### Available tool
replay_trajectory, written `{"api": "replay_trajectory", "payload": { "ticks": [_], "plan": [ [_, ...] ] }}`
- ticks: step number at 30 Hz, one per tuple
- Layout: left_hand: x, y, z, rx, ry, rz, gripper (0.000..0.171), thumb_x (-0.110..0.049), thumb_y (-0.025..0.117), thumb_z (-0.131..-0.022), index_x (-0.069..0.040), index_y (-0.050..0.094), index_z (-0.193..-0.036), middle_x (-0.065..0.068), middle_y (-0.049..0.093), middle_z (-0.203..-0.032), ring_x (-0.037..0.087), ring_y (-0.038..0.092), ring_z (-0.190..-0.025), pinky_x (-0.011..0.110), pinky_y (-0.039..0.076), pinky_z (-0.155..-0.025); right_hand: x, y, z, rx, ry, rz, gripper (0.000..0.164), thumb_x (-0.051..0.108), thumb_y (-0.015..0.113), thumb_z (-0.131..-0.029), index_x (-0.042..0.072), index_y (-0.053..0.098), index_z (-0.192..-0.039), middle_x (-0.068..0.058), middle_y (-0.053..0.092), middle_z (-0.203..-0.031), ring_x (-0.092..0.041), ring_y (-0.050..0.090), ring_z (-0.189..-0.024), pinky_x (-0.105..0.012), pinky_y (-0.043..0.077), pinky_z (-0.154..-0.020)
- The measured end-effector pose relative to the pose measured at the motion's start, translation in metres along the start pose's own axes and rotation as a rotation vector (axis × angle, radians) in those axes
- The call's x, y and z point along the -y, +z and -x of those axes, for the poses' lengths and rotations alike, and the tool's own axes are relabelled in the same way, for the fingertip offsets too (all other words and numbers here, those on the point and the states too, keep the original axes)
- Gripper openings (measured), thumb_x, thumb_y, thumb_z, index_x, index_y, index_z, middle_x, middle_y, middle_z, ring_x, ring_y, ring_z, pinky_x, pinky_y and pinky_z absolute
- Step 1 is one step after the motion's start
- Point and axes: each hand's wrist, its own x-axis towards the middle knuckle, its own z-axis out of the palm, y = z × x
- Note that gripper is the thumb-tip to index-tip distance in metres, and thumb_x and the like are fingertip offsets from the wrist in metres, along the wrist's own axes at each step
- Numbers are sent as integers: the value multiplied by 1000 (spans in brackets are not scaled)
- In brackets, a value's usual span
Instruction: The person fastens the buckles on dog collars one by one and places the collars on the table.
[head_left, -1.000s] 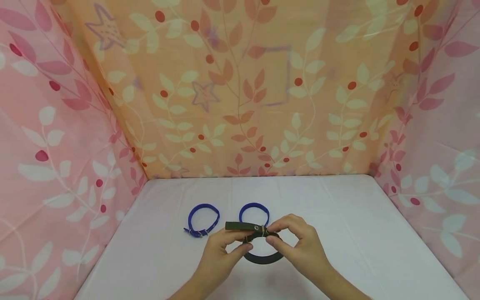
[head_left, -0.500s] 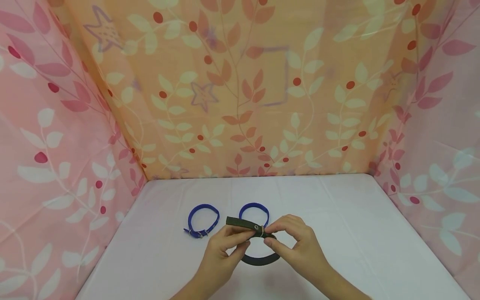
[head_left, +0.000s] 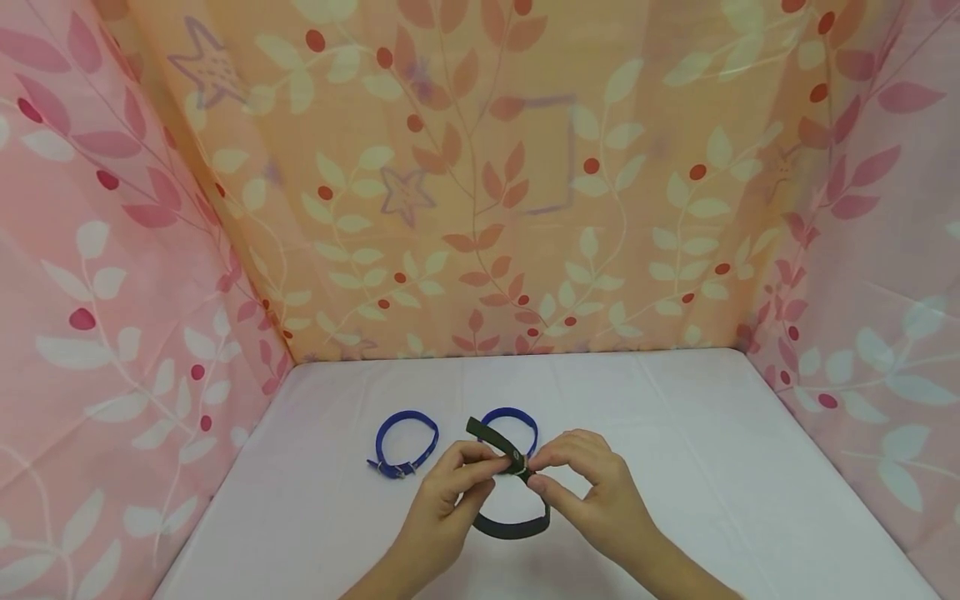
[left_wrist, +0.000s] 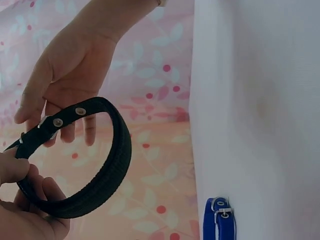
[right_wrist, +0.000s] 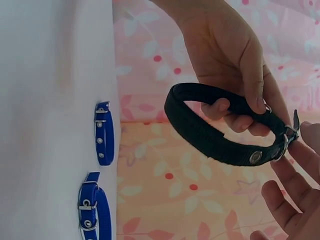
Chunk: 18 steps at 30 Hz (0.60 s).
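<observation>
A dark green collar (head_left: 512, 530) with a buckle and metal eyelets is held up between both hands in the head view, its loop hanging below them. My left hand (head_left: 450, 496) pinches the strap beside the buckle, and the strap's loose end points up and away. On the other side, my right hand (head_left: 603, 483) pinches the collar at the buckle between thumb and fingers. The right wrist view shows the left hand (right_wrist: 230, 60) gripping the collar's band (right_wrist: 195, 130), with right fingertips (right_wrist: 292, 177) at the buckle. Fingers partly hide the buckle in the head view.
Two blue collars, both buckled into loops, lie on the white table (head_left: 315, 500): the left blue collar (head_left: 380, 437) and another blue collar (head_left: 536, 429) just behind the hands. Patterned cloth walls (head_left: 480, 275) stand at the back and both sides.
The green collar has turned in the hands: its loose end has swung from pointing left to up and away. The loop has shifted slightly left and lower. The blue collars stay put.
</observation>
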Motion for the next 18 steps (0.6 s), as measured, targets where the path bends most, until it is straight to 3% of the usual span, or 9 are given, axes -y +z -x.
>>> {"api": "replay_trajectory", "payload": {
  "ticks": [5, 10, 18],
  "plan": [
    [1, 1, 2, 65, -16, -16, 38, 8, 60, -98, -11, 72, -129, 3, 60, -120, 16, 61, -107, 25, 58, -84, 1, 2, 1, -24, 21, -5, 36, 1, 86, -78, 21, 73, -104, 4, 74, -106, -16, 63, -104, -22, 44, -94],
    [0, 3, 3, 132, -34, -25, 35, 6, 60, -99, -11, 72, -128, 2, 58, -122, 15, 61, -110, 27, 59, -85, 0, 3, 2, -38, -31, -3, 42, -3, 89, -72, 18, 74, -106, 2, 74, -103, -18, 62, -103, -22, 43, -97],
    [-3, 3, 3, 162, -109, 5, 36, 5, 60, -99, -16, 73, -127, -2, 58, -122, 14, 61, -111, 27, 58, -87, 0, 0, 0, -4, -37, 37, 41, 5, 90, -75, 22, 74, -110, 9, 73, -100, -15, 63, -101, -24, 42, -97]
  ]
}}
